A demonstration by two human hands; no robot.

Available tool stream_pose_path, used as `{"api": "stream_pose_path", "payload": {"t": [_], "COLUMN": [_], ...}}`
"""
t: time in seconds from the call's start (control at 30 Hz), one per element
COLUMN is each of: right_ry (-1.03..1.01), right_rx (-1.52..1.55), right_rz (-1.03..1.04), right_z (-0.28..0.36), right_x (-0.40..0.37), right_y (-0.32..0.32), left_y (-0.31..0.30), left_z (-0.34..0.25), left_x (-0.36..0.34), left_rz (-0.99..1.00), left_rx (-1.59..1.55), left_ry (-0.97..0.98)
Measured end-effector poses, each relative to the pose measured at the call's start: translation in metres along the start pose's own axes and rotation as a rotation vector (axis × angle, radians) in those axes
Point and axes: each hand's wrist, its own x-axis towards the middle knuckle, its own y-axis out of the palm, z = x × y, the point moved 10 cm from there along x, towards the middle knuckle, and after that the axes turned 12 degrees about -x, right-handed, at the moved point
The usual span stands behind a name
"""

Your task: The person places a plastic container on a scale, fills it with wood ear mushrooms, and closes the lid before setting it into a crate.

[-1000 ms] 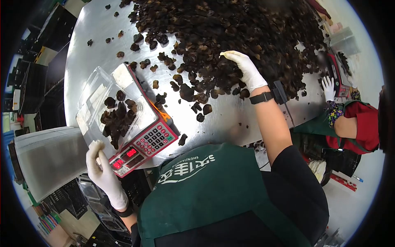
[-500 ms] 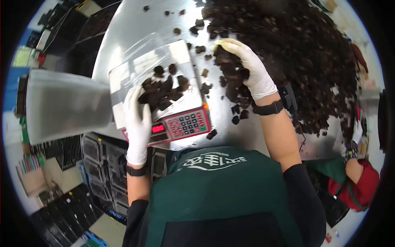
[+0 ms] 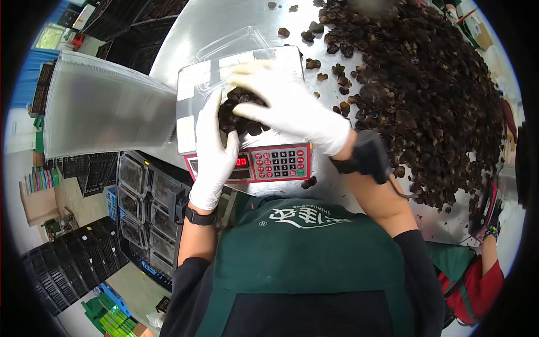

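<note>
A loose heap of dark, curled wood ear mushroom pieces (image 3: 231, 115) sits on the platform of a red-and-white digital scale (image 3: 306, 165), apparently in a clear plastic box whose edges are hard to make out. My left hand (image 3: 216, 151), in a white glove, rests along the near left side of the heap, thumb and fingers apart. Over its top and right side reaches my gloved right hand (image 3: 292, 109), slightly blurred, thumb spread from the fingers. Part of the heap is hidden under it.
A large pile of the mushrooms (image 3: 432, 95) covers the right of the metal table (image 3: 191, 28), with loose pieces between pile and scale. Left of the scale stands a stack of clear plastic boxes (image 3: 106, 106). Black crates (image 3: 73, 269) are below left. A co-worker's red sleeve (image 3: 485, 286) shows at right.
My right hand has moved left from the mushroom pile to the heap on the scale. My left hand has shifted closer around the heap, and the view has turned slightly.
</note>
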Motion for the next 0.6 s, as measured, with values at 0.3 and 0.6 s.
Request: {"api": "stream_pose_path", "payload": {"t": [0.3,0.6], "right_ry": [0.815,0.944], "right_rx": [-0.04,-0.783], "right_rz": [-0.162,-0.035], "right_z": [-0.141,-0.165], "right_x": [-0.166,-0.36], "right_y": [-0.114,-0.17], "left_y": [-0.058,-0.086], "left_z": [0.015,0.023], "left_x": [0.007,0.041], "left_rz": [-0.107,-0.144], "left_rx": [-0.565,-0.112], "left_ry": [-0.034,-0.052]}}
